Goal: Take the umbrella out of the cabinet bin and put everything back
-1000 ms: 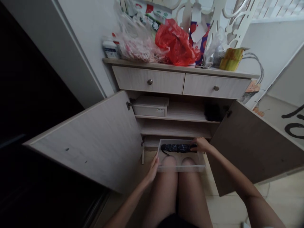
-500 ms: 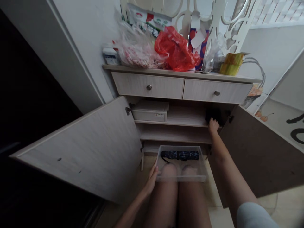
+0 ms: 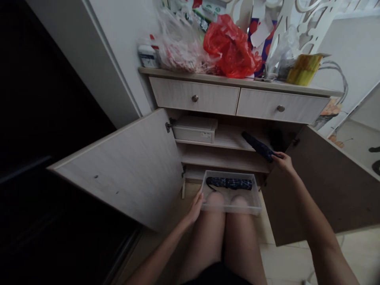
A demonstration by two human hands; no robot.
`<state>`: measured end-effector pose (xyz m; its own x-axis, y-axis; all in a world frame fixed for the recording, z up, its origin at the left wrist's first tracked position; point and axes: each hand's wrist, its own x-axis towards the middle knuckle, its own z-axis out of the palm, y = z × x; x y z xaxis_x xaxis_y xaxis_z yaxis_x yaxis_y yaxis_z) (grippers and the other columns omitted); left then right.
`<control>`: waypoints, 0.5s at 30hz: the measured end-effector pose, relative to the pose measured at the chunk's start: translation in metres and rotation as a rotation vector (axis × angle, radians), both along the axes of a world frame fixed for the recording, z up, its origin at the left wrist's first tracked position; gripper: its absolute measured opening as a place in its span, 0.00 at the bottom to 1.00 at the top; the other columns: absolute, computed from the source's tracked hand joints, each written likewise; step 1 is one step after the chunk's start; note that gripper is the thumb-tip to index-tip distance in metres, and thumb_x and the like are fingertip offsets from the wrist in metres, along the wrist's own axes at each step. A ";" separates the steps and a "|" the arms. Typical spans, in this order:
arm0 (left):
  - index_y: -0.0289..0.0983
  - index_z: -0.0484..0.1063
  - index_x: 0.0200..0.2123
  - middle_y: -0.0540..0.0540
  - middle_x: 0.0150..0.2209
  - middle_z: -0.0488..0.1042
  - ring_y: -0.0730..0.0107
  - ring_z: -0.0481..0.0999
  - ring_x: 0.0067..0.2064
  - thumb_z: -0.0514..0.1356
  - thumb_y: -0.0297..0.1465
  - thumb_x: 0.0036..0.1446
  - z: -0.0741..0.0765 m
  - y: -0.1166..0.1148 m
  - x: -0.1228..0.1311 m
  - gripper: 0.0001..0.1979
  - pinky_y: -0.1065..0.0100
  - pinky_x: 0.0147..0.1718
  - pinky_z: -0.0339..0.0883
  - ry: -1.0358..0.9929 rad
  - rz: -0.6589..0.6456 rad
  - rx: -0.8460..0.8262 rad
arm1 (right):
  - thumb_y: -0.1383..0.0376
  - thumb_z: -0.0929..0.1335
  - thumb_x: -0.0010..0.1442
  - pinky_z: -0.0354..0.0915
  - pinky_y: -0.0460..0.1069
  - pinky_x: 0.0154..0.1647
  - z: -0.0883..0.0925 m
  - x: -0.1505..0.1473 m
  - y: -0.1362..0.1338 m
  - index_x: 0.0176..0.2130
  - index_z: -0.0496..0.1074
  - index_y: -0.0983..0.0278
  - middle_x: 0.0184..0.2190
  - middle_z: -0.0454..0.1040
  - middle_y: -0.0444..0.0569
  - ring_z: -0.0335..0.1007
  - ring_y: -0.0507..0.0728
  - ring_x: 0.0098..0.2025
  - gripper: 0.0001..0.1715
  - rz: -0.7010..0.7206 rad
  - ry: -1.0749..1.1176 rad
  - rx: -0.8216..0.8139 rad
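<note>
A clear plastic box [image 3: 231, 208] rests on my knees, and my left hand [image 3: 196, 206] grips its left side. Inside it, along the far wall, lies a folded dark plaid umbrella [image 3: 230, 183]. My right hand [image 3: 282, 161] is closed round one end of a second folded umbrella [image 3: 257, 146], dark blue, held slanted in front of the cabinet's upper shelf [image 3: 227, 138]. Something black [image 3: 276, 136] sits in the shadow at the right of that shelf; its kind cannot be made out.
Both cabinet doors, the left door [image 3: 127, 166] and the right door [image 3: 323, 190], stand wide open. A white box [image 3: 194, 130] is on the upper shelf at left. On the cabinet top are a red plastic bag [image 3: 228, 47], a white bottle [image 3: 147, 55] and a yellow pack [image 3: 304, 69].
My right hand has come out from the shelf's right side with a folded umbrella in it. My left hand still holds the box. The view has shifted slightly.
</note>
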<state>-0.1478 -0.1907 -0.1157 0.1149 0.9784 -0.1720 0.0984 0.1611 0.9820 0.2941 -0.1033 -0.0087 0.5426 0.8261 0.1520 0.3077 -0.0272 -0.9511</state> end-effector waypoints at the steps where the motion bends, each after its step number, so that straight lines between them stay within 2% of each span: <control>1: 0.38 0.61 0.67 0.37 0.69 0.59 0.49 0.77 0.54 0.54 0.64 0.52 0.000 0.000 0.000 0.49 0.50 0.62 0.61 -0.001 -0.006 0.002 | 0.54 0.76 0.45 0.70 0.48 0.31 0.000 -0.003 -0.014 0.38 0.76 0.66 0.30 0.78 0.50 0.73 0.55 0.30 0.24 0.090 0.014 0.009; 3: 0.39 0.61 0.68 0.38 0.69 0.59 0.50 0.79 0.51 0.54 0.64 0.51 0.001 0.000 0.001 0.49 0.50 0.61 0.63 -0.009 -0.020 -0.001 | 0.49 0.77 0.42 0.69 0.47 0.29 0.000 -0.011 -0.043 0.36 0.76 0.65 0.28 0.77 0.49 0.72 0.54 0.28 0.27 0.246 0.010 -0.004; 5: 0.42 0.60 0.68 0.40 0.70 0.58 0.50 0.79 0.51 0.55 0.64 0.51 0.003 0.000 0.001 0.48 0.49 0.60 0.64 -0.011 -0.023 -0.015 | 0.46 0.78 0.41 0.68 0.47 0.29 -0.001 -0.023 -0.067 0.35 0.76 0.64 0.28 0.77 0.48 0.72 0.54 0.28 0.29 0.382 0.011 -0.044; 8: 0.40 0.61 0.67 0.40 0.70 0.56 0.46 0.68 0.64 0.53 0.62 0.53 0.005 0.000 0.002 0.46 0.51 0.62 0.61 0.007 -0.010 0.026 | 0.46 0.77 0.42 0.69 0.48 0.32 -0.004 -0.046 -0.091 0.34 0.76 0.65 0.29 0.77 0.48 0.72 0.54 0.29 0.28 0.566 0.025 -0.108; 11: 0.36 0.64 0.65 0.39 0.70 0.57 0.50 0.52 0.72 0.53 0.61 0.54 0.004 0.002 0.003 0.45 0.55 0.68 0.49 0.029 -0.009 0.109 | 0.49 0.76 0.44 0.70 0.48 0.34 -0.011 -0.068 -0.098 0.32 0.76 0.65 0.29 0.77 0.48 0.73 0.54 0.30 0.24 0.718 -0.017 -0.179; 13: 0.34 0.65 0.64 0.38 0.69 0.58 0.52 0.50 0.72 0.54 0.61 0.54 0.002 0.003 0.002 0.46 0.57 0.70 0.43 0.033 -0.017 0.133 | 0.54 0.75 0.47 0.69 0.48 0.35 -0.017 -0.080 -0.096 0.32 0.77 0.65 0.30 0.77 0.48 0.73 0.54 0.31 0.18 0.774 -0.098 -0.209; 15: 0.34 0.64 0.64 0.36 0.69 0.57 0.52 0.51 0.72 0.53 0.62 0.54 -0.001 0.004 0.000 0.46 0.56 0.70 0.42 0.027 -0.026 0.135 | 0.61 0.72 0.49 0.69 0.48 0.36 -0.021 -0.089 -0.093 0.32 0.77 0.65 0.31 0.78 0.48 0.74 0.55 0.33 0.10 0.793 -0.231 -0.204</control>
